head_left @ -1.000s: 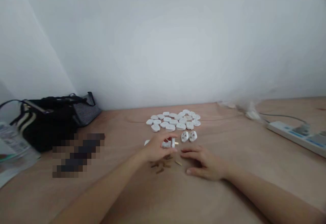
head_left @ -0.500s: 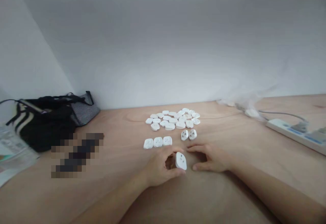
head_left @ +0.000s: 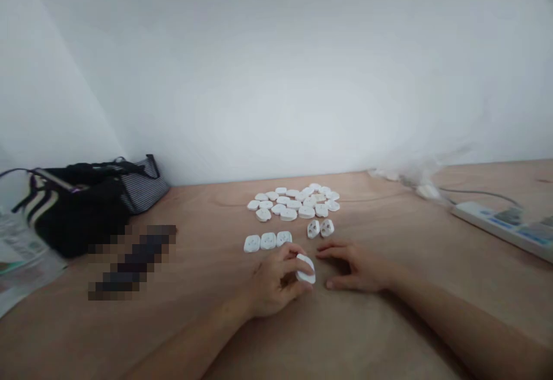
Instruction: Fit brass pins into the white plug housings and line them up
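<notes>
In the left hand, a plug casing sits apparently edge-on.

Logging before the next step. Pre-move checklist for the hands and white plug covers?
Left hand grip on white plug cover: ok, held by fingers and thumb.
Which face of that cover points up: cannot tell, it shows nearly edge-on.
Right hand: ok, open and empty, beside that cover.
Row of three covers: ok, side by side in front of the pile.
Two covers right of the row: not ok, angled, out of line with it.
Pile of covers: ok, neither hand touching it.
</notes>
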A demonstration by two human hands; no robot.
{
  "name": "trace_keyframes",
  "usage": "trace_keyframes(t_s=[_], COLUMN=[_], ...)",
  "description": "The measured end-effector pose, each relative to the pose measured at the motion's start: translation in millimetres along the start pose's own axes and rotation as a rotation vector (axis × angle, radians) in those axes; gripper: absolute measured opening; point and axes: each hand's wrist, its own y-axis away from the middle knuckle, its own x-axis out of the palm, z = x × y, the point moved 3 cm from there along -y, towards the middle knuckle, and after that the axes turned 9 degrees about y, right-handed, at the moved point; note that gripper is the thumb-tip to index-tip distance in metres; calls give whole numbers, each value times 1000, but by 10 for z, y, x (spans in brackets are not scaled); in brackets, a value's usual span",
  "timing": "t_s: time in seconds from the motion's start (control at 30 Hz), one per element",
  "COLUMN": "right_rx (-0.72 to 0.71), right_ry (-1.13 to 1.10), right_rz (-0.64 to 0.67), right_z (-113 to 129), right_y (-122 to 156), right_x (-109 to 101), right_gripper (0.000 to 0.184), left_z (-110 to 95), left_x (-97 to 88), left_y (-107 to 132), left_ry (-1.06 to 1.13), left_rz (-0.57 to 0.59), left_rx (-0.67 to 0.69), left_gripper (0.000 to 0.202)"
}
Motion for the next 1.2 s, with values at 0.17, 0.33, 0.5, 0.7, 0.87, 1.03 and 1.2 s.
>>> trace_keyframes(t_s=[0.17,0.33,0.5,0.7,0.87,1.03,1.2], right_rx=[-2,-3,-8,-50,-45,-27,166], right_ry=[20,15,21,24,30,132,357], right_rz=[-12,0,-3,-28,-35,-91,-351], right_z=[5,14,19,43,20,51,20], right_y=[2,3,-1,-15,-10,-22,-139], right_x=[-1,-8,-19,-35,-21,-40,-167], right_gripper=[60,61,62,59,59,44,29], left_z=[20,206,358,520,650,659,574], left_x=[-53,-167,-237,-247,-244,-311,-460], left_y=[-11,-143,-479,-738,-744,-654,-318], left_ry=[3,149,-3,-124,-201,-244,-275], left_rz=[-76,-230,-157,-75,-40,-67,-124], left_rx=[-11,-94,-134,-173,-199,-174,-143], left_gripper=[29,46,43,57,66,77,55])
